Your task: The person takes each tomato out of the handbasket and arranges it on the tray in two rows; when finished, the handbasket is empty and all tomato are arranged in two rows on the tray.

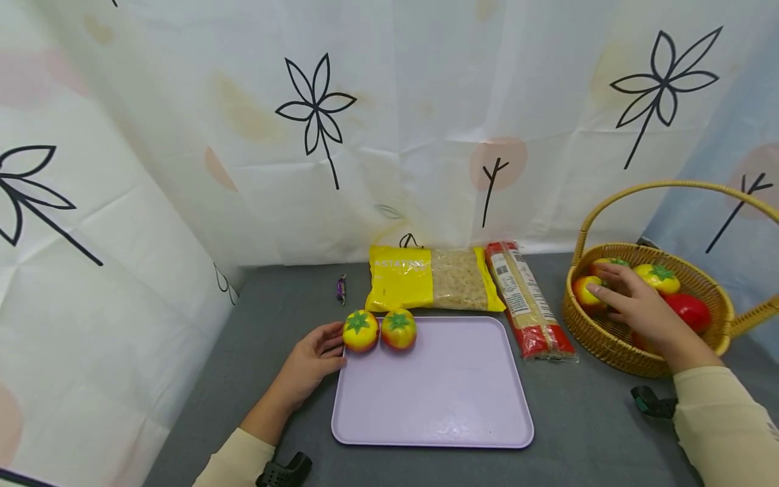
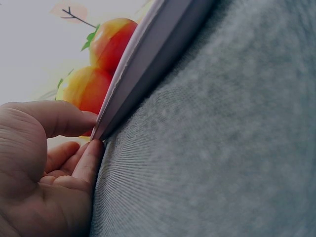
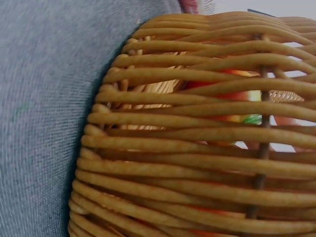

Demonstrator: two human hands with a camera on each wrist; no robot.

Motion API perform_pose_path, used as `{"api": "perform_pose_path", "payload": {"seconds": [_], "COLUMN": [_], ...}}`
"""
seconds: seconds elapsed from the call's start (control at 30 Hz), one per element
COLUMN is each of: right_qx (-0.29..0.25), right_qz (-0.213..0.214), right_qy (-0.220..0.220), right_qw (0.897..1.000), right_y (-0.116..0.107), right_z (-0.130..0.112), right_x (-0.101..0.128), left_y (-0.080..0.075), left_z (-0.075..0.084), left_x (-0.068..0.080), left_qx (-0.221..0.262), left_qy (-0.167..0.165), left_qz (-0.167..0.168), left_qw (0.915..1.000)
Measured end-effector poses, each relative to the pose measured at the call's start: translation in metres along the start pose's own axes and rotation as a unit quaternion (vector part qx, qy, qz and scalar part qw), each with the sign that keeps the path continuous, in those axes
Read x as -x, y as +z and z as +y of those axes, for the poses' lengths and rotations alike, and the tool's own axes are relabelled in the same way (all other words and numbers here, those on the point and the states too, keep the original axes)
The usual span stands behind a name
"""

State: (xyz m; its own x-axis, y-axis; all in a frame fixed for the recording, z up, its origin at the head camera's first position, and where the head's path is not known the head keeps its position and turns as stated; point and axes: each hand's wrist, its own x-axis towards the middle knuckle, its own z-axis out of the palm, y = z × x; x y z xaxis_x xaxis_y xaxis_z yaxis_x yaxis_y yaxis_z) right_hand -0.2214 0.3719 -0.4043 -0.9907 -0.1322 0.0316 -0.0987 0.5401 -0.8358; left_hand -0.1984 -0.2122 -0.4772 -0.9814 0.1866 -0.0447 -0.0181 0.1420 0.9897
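Note:
My left hand [image 1: 316, 362] is at the left edge of a lilac tray [image 1: 432, 399]; in the left wrist view, thumb and fingers pinch its rim. Two yellow-red tomatoes with green star tops, one on the left [image 1: 360, 331] and one on the right [image 1: 398, 329], sit side by side at the tray's back left corner. My right hand [image 1: 639, 304] reaches into a wicker basket [image 1: 621, 352]. Its extended fingers and thumb are at a red-yellow tomato [image 1: 587, 295] on the basket's left side. The weave hides most of that hand in the right wrist view.
Another yellow tomato [image 1: 657, 278] and a glossy red round item [image 1: 689, 311] lie in the basket, under its tall arched handle [image 1: 663, 184]. Behind the tray lie a yellow packet [image 1: 402, 277], a red-ended packet [image 1: 528, 301] and a small purple wrapped piece [image 1: 341, 289]. A printed curtain [image 1: 420, 189] borders the table.

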Motion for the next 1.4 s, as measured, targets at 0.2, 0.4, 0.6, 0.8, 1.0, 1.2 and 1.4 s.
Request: {"api": "perform_pose_path", "payload": {"seconds": [0.2,0.4,0.6,0.8,1.0,1.2,1.4], "right_qx": [0.065,0.094,0.098,0.037,-0.029,-0.046,-0.068], "right_qz": [-0.015,-0.014,-0.002,-0.004,0.018,0.043,0.051], "right_qy": [0.012,0.035,0.075,0.083,0.04,0.03,0.031], "right_qw": [0.998,0.995,0.992,0.996,0.999,0.998,0.996], "right_y": [0.0009,-0.0006,-0.003,-0.0034,-0.0011,-0.0006,-0.0001], "right_z": [0.0008,0.0001,-0.0028,-0.0017,0.0018,-0.0008,-0.0004], "right_x": [-0.0009,0.0003,0.0017,0.0023,0.0044,0.005,0.0062], "left_y": [-0.0006,-0.0012,-0.0019,-0.0019,-0.002,-0.0004,0.0007], "left_z": [-0.0002,0.0,0.0001,-0.0001,-0.0022,-0.002,-0.0025], "left_x": [0.0004,0.0006,0.0008,0.0008,0.0002,-0.0002,-0.001], "left_qx": [-0.001,-0.006,-0.005,-0.003,-0.002,-0.008,-0.008], "left_qy": [0.0,0.002,0.004,0.003,0.004,-0.002,0.0], "left_qz": [-0.002,-0.002,-0.001,-0.001,0.002,0.008,0.005], "left_qw": [1.0,1.0,1.0,1.0,1.0,0.9999,1.0]}}
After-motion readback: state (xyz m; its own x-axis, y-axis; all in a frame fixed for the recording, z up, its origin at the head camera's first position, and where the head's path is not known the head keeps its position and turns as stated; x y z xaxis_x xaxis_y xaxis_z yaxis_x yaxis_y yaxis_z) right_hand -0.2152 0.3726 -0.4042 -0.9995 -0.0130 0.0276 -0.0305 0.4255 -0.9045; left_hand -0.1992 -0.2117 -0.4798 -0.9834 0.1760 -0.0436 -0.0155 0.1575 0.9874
